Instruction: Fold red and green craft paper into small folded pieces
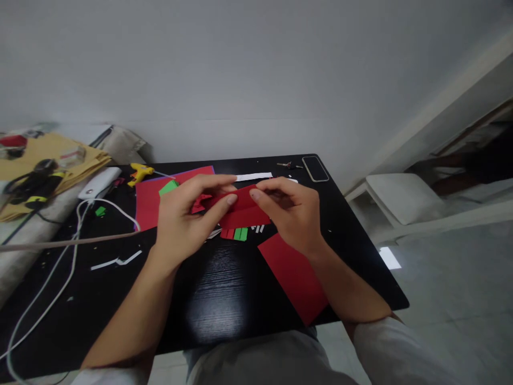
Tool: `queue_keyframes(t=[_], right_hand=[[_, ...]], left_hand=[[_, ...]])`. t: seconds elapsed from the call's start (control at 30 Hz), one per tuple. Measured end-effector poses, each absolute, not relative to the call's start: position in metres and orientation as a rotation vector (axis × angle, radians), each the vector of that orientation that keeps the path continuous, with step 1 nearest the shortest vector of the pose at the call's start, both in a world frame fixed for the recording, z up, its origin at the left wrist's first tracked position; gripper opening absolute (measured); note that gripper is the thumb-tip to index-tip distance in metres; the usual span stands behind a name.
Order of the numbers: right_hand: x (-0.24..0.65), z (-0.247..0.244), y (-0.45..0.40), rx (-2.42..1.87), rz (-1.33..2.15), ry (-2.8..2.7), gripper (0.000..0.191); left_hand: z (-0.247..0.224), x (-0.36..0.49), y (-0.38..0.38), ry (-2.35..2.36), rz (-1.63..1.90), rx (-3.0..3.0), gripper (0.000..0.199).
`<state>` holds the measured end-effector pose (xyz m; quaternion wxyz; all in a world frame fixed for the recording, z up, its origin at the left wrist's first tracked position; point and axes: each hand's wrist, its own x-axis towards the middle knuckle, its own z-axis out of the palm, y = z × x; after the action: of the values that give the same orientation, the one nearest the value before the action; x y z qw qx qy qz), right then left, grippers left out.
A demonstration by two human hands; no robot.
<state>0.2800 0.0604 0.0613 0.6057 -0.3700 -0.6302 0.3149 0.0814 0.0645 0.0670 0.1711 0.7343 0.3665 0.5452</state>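
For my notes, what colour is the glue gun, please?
The glue gun is yellow, clearest in the head view.

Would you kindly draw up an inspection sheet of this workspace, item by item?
Surface: glossy black wood-grain table, small scraps scattered on it.
Job's things: creased red paper piece held up; flat red paper sheet partly under the right forearm.
Clutter: yellow glue gun at the back left; metal keys beside a dark-screened phone; bent white paper strip at left.
Hands: left and right both pinch the creased piece.
Cables: white cables loop across the table's left side.
Surroundings: plain grey wall behind; pale cushioned seat at right.
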Motion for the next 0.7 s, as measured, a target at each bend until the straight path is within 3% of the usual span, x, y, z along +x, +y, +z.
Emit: queue_keyframes(t=[0.33,0.5,0.7], right_hand=[[0.297,0.056,0.086,-0.936,0.782,-1.263,0.010],[0.295,0.057,0.084,-0.911,0.719,-1.279,0.007],[0.295,0.058,0.076,-0.955,0.479,-1.404,0.006]], left_hand=[[0.064,0.078,0.075,1.068,1.611,1.651,0.024],[0.065,0.079,0.073,1.105,1.666,1.852,0.021],[0.063,0.076,0.073,1.263,1.470,2.057,0.019]])
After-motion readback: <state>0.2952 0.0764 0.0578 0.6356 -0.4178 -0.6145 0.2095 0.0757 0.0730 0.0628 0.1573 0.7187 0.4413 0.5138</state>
